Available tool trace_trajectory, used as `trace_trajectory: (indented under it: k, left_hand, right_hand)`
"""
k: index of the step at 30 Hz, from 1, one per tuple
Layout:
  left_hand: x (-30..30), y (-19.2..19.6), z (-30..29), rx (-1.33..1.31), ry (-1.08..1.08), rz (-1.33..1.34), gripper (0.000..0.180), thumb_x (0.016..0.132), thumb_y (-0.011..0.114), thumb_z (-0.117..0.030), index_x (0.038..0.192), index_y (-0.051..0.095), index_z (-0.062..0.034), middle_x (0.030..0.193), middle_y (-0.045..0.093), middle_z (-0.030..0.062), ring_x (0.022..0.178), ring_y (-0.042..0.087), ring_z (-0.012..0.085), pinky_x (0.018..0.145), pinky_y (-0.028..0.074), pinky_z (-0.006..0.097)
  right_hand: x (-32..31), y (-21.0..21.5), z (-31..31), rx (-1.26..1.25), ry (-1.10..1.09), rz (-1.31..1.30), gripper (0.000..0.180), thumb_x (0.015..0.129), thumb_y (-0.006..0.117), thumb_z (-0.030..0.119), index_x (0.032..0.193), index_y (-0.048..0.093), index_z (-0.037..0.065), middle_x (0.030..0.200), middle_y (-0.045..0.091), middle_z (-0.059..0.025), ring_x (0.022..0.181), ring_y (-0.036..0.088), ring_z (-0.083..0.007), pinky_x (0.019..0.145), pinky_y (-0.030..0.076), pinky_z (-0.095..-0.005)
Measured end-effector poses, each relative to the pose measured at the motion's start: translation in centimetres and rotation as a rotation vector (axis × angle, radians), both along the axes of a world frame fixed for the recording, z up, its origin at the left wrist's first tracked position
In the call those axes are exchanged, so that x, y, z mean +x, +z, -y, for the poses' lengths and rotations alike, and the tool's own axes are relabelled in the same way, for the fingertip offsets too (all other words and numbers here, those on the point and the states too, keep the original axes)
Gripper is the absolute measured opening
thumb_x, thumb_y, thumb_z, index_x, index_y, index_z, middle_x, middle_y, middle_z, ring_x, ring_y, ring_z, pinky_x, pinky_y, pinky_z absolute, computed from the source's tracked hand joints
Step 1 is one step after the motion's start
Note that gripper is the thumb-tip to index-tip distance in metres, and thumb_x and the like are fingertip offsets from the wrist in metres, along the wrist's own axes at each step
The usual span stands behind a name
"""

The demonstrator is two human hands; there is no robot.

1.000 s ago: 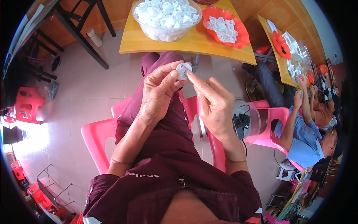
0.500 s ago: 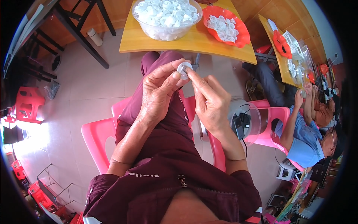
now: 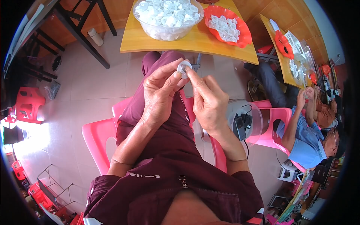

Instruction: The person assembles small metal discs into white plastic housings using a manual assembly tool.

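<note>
A small round white plastic cap (image 3: 183, 67) is pinched between the fingertips of both hands, just below the near edge of the yellow table (image 3: 195, 45). My left hand (image 3: 161, 92) grips it from the left with thumb and fingers. My right hand (image 3: 208, 101) meets it from the right with its fingertips. On the table stand a clear bowl (image 3: 168, 18) heaped with white caps and a red tray (image 3: 228, 26) holding several more.
I sit on a pink plastic chair (image 3: 99, 138). To the right, other people (image 3: 307, 131) work at a second yellow table (image 3: 285, 56) on pink chairs. A clear container with a black device (image 3: 243, 122) stands by my right knee. Dark table legs (image 3: 80, 35) and red stools (image 3: 28, 105) are at left.
Both hands have stayed together on the cap; the fingers have shifted slightly around it, with the right fingertips pressing closer onto it.
</note>
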State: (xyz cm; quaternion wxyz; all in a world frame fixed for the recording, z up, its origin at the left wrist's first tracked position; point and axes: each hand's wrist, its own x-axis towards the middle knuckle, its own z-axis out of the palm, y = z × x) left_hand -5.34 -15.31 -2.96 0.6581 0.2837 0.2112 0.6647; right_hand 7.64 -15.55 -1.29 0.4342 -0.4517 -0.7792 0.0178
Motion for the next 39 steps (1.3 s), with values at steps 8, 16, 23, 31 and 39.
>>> trace_trajectory:
  k: [8,16,23,31,39]
  left_hand:
    - [0.9,-1.0,0.2,-0.014,0.129,0.027,0.029,0.087,0.055,-0.004,0.115,0.054,0.0010,0.110,0.059,0.0100,0.100,0.057,0.0159,0.088,0.050,0.031]
    - [1.2,-1.3,0.2,-0.014,0.167,-0.026,0.029,0.087,0.056,-0.005,0.115,0.055,0.0011,0.111,0.059,0.0088,0.100,0.057,0.0151,0.087,0.050,0.030]
    - [1.3,-1.0,0.3,0.008,0.204,-0.161,0.029,0.087,0.057,-0.008,0.114,0.055,0.0012,0.109,0.060,0.0076,0.098,0.056,0.0125,0.086,0.049,0.028]
    - [0.8,-0.8,0.0,-0.012,0.125,-0.076,0.029,0.088,0.056,-0.008,0.116,0.054,0.0013,0.107,0.060,0.0086,0.096,0.058,0.0124,0.086,0.050,0.027]
    - [0.7,-0.7,0.0,0.002,0.121,-0.066,0.030,0.088,0.055,-0.007,0.116,0.054,0.0019,0.109,0.060,0.0101,0.097,0.058,0.0135,0.085,0.050,0.027]
  right_hand:
    - [-0.3,-0.5,0.0,-0.062,-0.015,0.038,0.048,0.073,0.061,-0.001,0.118,0.058,0.016,0.064,0.045,-0.0035,0.046,0.049,-0.0190,0.039,0.039,-0.0326]
    - [-0.1,-0.6,-0.1,-0.095,-0.012,0.066,0.043,0.074,0.060,0.001,0.115,0.059,0.014,0.065,0.047,-0.0046,0.048,0.052,-0.0223,0.040,0.041,-0.0346]
    - [-0.2,-0.3,-0.1,-0.118,-0.030,0.051,0.045,0.074,0.059,-0.005,0.115,0.060,0.013,0.064,0.047,-0.0066,0.050,0.052,-0.0224,0.044,0.042,-0.0336]
    - [0.5,-0.2,-0.2,-0.064,0.008,-0.020,0.047,0.072,0.061,-0.002,0.115,0.060,0.018,0.063,0.046,-0.0031,0.046,0.050,-0.0196,0.041,0.041,-0.0324]
    - [0.3,-0.4,-0.1,-0.034,0.000,0.035,0.047,0.072,0.062,-0.001,0.115,0.060,0.018,0.063,0.045,-0.0019,0.046,0.050,-0.0157,0.038,0.040,-0.0294]
